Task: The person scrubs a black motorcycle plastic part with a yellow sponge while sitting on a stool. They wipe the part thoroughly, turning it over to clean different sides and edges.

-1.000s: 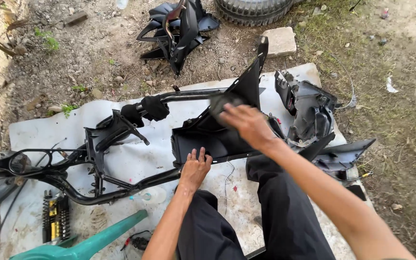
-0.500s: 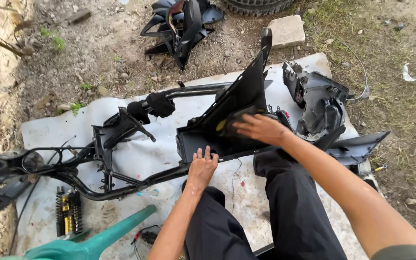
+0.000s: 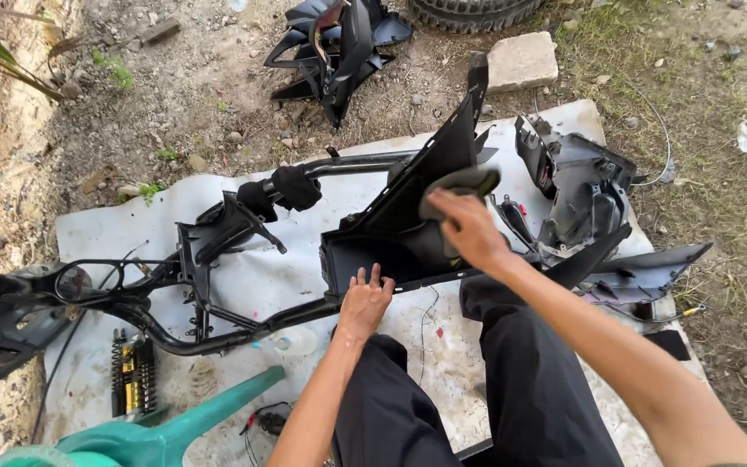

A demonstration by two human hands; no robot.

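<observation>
bare white sheet (image 3: 270, 285) lies open between the black frame tubes (image 3: 218, 342) and the black panel (image 3: 408, 233). grey body parts (image 3: 581, 186) crowd the right, a green plastic piece (image 3: 175, 428) blocks the lower left.

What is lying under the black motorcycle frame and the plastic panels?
A white sheet is spread on the dirt ground under the black frame and panel. Whatever the sheet covers cannot be seen; the person's legs hide its near part.

panel (image 3: 408, 216): matt black plastic | rag (image 3: 460, 183): cloth | frame (image 3: 218, 324): metal
</observation>
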